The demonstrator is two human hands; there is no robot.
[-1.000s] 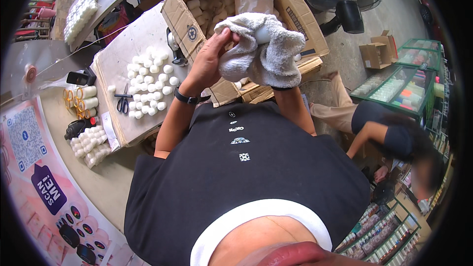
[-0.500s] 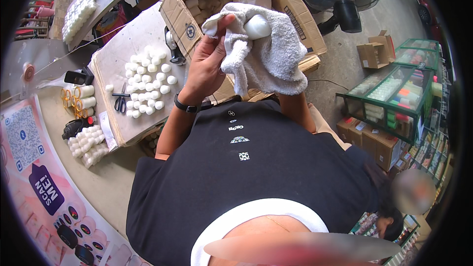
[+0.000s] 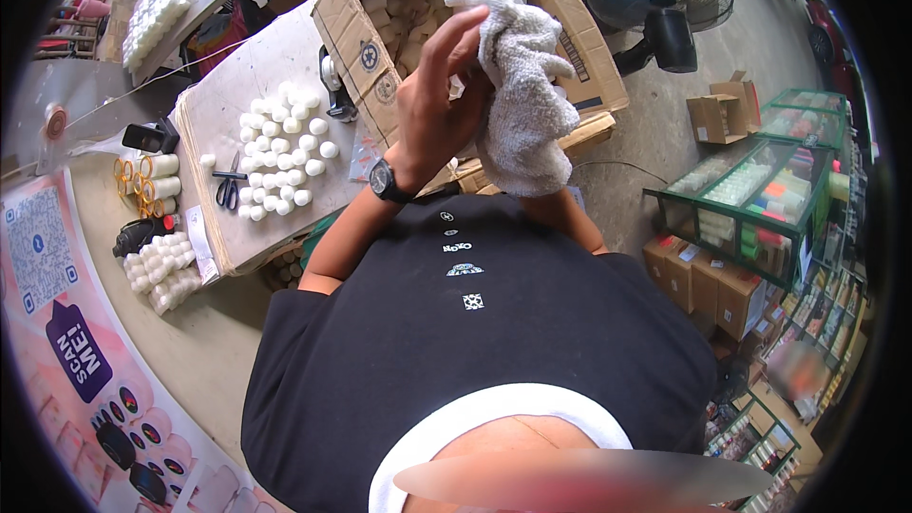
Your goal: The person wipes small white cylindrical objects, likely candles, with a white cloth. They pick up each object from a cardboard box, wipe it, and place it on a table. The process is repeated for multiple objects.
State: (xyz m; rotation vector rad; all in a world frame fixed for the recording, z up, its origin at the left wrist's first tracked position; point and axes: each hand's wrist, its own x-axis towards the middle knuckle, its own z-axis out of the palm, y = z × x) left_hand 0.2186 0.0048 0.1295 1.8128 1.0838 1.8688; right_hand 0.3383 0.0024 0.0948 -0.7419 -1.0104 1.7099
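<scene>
Up in front of the cardboard box I hold a whitish terry towel (image 3: 528, 85), bunched into folds. My left hand (image 3: 439, 100), with a dark watch on its wrist, is closed at the towel's left side, the fingers bent against the cloth. A small white patch shows between these fingers; I cannot tell whether it is cloth or a container. From below, my right forearm (image 3: 562, 217) reaches up under the towel. The cloth covers that hand and hangs over it. The white rounded container seen earlier is hidden.
Beyond my hands stands an open cardboard box (image 3: 372, 85) of white containers. Many white rounded containers (image 3: 281, 147) and dark scissors (image 3: 228, 188) lie on the table to the left. A black fan (image 3: 665, 19) and green-framed display cases (image 3: 736, 192) are on the right.
My left hand has moved right and closed in on the towel. The towel is now gathered tighter and stands taller, and the white container that showed in it is covered.
</scene>
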